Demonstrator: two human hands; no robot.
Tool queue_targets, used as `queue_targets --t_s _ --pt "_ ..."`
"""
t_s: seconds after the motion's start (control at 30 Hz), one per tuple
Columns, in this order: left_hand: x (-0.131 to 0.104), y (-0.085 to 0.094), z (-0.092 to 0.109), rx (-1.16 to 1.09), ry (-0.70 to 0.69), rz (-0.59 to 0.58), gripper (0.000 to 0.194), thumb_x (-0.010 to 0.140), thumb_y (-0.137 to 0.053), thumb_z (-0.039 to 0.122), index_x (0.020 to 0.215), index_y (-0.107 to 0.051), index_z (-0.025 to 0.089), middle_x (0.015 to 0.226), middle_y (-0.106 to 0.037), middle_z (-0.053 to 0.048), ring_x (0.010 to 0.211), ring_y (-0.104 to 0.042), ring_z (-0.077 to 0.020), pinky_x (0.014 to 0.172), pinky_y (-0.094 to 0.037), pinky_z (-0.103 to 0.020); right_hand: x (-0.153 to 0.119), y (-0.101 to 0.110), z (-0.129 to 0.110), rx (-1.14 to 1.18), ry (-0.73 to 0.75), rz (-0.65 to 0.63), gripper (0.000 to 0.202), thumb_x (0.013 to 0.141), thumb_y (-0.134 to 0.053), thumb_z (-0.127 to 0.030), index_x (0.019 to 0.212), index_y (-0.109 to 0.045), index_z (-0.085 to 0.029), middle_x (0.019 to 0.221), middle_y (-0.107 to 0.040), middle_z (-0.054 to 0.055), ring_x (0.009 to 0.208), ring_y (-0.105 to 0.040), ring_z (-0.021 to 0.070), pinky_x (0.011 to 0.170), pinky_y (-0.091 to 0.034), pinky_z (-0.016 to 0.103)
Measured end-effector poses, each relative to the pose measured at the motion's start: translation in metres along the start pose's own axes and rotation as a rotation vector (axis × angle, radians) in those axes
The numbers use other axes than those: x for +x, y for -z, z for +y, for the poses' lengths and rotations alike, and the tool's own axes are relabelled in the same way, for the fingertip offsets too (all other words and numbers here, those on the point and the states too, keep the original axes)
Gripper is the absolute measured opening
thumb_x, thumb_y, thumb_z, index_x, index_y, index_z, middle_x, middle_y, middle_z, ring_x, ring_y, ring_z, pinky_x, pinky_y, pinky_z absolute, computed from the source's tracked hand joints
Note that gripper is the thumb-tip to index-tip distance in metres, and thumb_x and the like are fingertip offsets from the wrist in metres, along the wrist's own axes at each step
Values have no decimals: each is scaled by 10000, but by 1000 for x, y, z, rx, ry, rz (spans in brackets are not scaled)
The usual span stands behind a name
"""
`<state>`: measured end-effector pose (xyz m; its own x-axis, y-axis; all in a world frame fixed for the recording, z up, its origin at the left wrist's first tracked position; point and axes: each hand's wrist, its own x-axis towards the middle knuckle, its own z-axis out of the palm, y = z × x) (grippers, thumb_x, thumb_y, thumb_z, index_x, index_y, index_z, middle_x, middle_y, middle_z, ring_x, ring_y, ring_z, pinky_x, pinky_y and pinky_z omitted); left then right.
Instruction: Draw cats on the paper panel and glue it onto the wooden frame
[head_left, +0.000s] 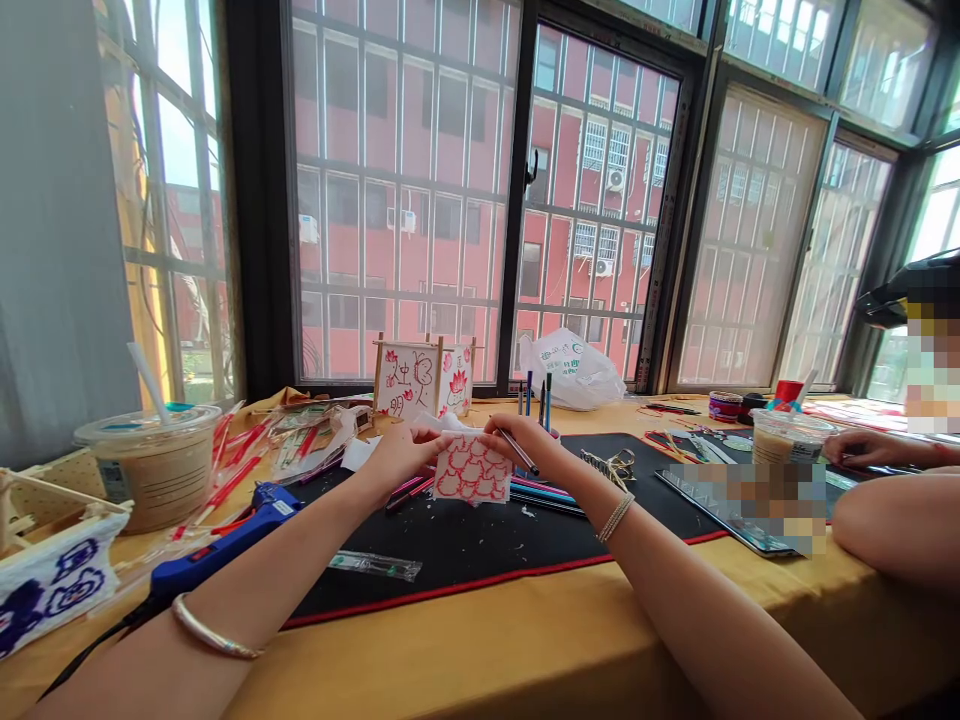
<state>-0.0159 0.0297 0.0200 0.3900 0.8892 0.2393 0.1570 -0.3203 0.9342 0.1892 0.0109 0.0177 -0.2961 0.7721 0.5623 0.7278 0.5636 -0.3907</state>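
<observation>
From my distant seat, the red-scalloped sheet (pixel 471 472) reads as thin, matt paper. I see a smooth, dull-black desk mat (pixel 465 550) over a yellow cloth tablecloth (pixel 510 640) with a faint sheen. The glue gun (pixel 187 570) looks hard plastic, the carrier bag (pixel 574 375) crinkled film; the silvery bangle (pixel 214 639) shows me smooth, glossy metal.

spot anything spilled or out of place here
White scraps lie loose on the black mat near the red-patterned paper, looking like stray litter, and crumpled plastic wrapping is heaped behind the blue glue gun. No spill shows.
</observation>
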Motion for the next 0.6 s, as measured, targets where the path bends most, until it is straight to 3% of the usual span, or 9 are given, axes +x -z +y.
queue_targets --t_s 0.17,0.47,0.6 --pt "-2 0 5 18 -29 66 431 562 -690 505 784 -608 145 721 -656 -29 667 -605 -169 630 -518 -313 -7 7 -12 104 -80 -53 208 853 -467 -338 803 -542 -151 543 -562 -1 464 -547 134 474 -395 224" --pt "1 3 2 167 -126 127 464 624 -628 514 909 -655 149 807 -688 -57 772 -611 -209 625 -505 -296 -5 8 -14 259 -154 -48 163 838 -493 -304 757 -492 -163 531 -546 -14 464 -580 129 424 -430 197" --pt "-2 2 8 187 -107 71 445 617 -629 538 833 -675 152 738 -685 -38 726 -599 -184 594 -460 -248 -4 10 -15 359 -175 -96 209 840 -471 -366 799 -494 -162 596 -544 -8 460 -571 110 415 -449 196"
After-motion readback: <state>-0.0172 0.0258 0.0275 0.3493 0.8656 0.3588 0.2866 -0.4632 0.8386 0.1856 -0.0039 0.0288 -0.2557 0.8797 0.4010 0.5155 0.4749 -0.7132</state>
